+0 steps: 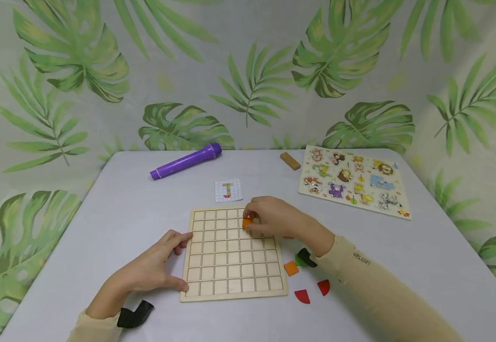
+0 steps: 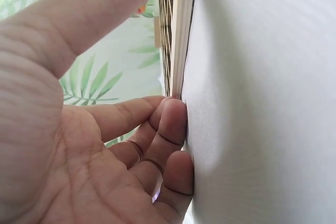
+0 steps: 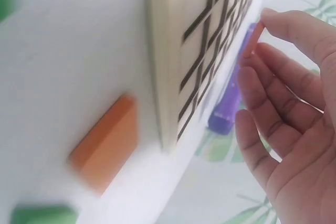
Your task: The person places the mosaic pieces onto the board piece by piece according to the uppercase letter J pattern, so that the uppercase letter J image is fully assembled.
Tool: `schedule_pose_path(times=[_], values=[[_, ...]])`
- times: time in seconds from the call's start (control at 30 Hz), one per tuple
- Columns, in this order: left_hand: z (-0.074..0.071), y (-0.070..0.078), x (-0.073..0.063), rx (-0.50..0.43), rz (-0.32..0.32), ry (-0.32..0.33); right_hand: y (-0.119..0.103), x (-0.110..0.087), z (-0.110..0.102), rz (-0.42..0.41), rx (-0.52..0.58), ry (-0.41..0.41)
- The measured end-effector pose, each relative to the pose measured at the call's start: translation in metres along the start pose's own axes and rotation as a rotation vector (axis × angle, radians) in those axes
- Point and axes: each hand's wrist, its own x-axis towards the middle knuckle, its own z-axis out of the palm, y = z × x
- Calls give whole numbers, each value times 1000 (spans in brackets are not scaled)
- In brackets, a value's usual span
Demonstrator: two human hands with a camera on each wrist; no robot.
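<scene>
A wooden grid board (image 1: 221, 273) lies on the table with its squares bare apart from the spot under my right hand. My right hand (image 1: 273, 216) pinches an orange square tile (image 1: 247, 222) between thumb and fingertips over the board's upper right part. In the right wrist view that tile (image 3: 254, 39) is seen edge-on. My left hand (image 1: 156, 266) is spread along the board's left edge, thumb at the lower corner and fingers higher up. The left wrist view shows its fingertips (image 2: 173, 121) against the board's side (image 2: 181, 35) and the tabletop.
Right of the board lie an orange square (image 1: 291, 268), a green piece (image 1: 300, 260) partly hidden by the wrist strap, and two red quarter-rounds (image 1: 302, 296). Behind it are a patterned card (image 1: 233, 184), a purple toy microphone (image 1: 184, 163), a wooden block (image 1: 290, 161) and an animal puzzle (image 1: 350, 183).
</scene>
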Motion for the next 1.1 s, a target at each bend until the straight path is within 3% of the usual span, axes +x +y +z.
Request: schedule_pose_path(times=[0.5,1.1], values=[[-1,0,0,-13,1,4,-19,45,16,-37,-30,-48],[0,-5,-1,2,12,3,-23,62,25,-81,-55,-59]])
